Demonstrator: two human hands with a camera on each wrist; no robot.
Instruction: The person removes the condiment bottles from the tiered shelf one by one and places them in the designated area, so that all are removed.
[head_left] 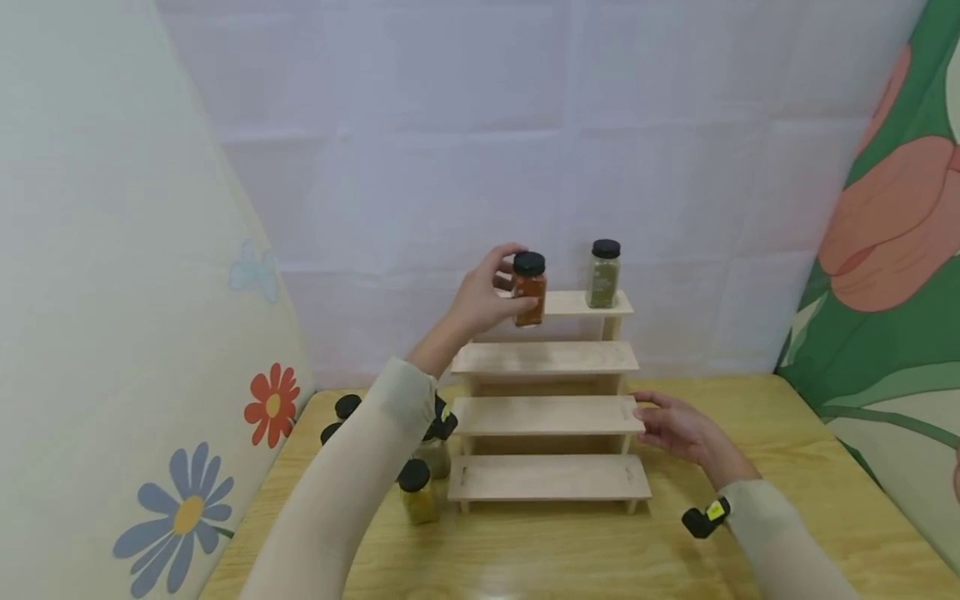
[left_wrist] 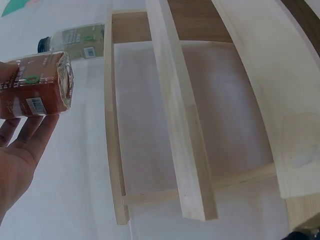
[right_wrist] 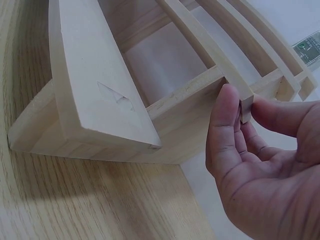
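Note:
My left hand (head_left: 478, 300) grips a spice jar (head_left: 531, 290) of red-orange powder with a black lid. The jar is upright, close over the left part of the top shelf of a four-step wooden rack (head_left: 547, 357). In the left wrist view the base of this jar (left_wrist: 37, 85) faces the rack's end, fingers beneath it. A jar of green herbs (head_left: 602, 282) stands at the right of the top shelf. Lower down, my right hand (head_left: 681, 429) pinches the right end of the second shelf from the bottom between thumb and fingers, as the right wrist view shows.
Left of the rack, several black-lidded jars stand on the wooden table (head_left: 555, 554), partly hidden by my left forearm; a yellow jar (head_left: 420, 502) is nearest. A white cloth (head_left: 420, 192) hangs behind, and painted panels (head_left: 885, 250) flank both sides.

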